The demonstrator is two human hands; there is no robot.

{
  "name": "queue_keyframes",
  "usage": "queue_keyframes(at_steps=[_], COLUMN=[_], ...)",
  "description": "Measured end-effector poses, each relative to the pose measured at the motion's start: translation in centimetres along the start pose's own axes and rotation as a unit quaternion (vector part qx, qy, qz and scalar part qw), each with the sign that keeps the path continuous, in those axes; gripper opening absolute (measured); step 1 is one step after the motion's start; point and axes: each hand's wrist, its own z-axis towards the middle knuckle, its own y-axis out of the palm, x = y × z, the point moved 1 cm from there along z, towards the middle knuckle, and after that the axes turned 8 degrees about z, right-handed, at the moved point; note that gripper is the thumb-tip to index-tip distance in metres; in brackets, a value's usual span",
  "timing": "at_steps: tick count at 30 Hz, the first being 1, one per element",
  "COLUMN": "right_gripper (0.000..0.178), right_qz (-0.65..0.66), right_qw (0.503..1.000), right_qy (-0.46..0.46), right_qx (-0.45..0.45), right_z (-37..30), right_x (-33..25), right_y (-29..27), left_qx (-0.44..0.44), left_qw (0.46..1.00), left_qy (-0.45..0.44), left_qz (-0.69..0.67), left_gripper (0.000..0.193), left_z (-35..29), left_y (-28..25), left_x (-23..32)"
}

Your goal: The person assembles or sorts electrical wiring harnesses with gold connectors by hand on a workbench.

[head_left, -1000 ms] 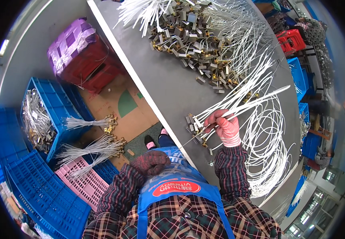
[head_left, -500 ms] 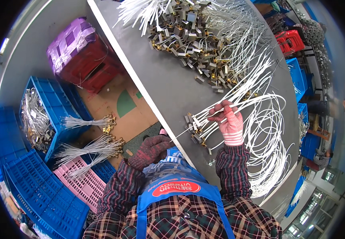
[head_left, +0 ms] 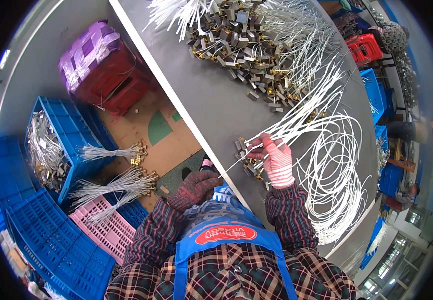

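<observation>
At the table's white edge, my left hand [head_left: 194,191], in a dark red knit glove, is closed on the end of a thin white cable [head_left: 234,164]. To its right, my right hand [head_left: 276,161], in a pink-and-white striped glove, has its fingers pinched on white cables above the tabletop. Just beside the right fingertips lie several small grey metal blocks [head_left: 251,169] with brassy parts on the cable ends. From the right hand, white cables [head_left: 329,180] run off in loose loops across the grey table. The exact grip of the right fingertips is partly hidden.
A large heap of grey metal blocks with cables [head_left: 246,55] covers the far table [head_left: 186,75]. Left and below stand a blue crate [head_left: 71,130], a pink basket [head_left: 99,225], cable bundles [head_left: 116,185] and red stools wrapped in purple [head_left: 109,75]. A red stool [head_left: 364,49] is far right.
My right hand has moved left and slightly down along the cables, closer to the metal blocks. My left hand stays near the table edge with the cable end.
</observation>
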Motion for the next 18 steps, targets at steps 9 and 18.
queue_keyframes(at_steps=[9,18], right_gripper=[0.035,0.022], right_qz=[-0.019,-0.067], right_qw=[0.989,0.980], right_qy=[0.003,-0.010], right_qx=[-0.144,-0.188], right_z=[-0.4,-0.1], right_x=[-0.4,-0.5], right_y=[-0.2,0.4], left_qx=[-0.108,-0.196], left_qw=[0.990,0.971], left_qy=[-0.016,0.010], left_qz=[-0.088,-0.136], left_gripper=[0.027,0.030], left_z=[-0.3,1.7], left_y=[-2.3,-3.7], left_x=[-1.1,-3.5])
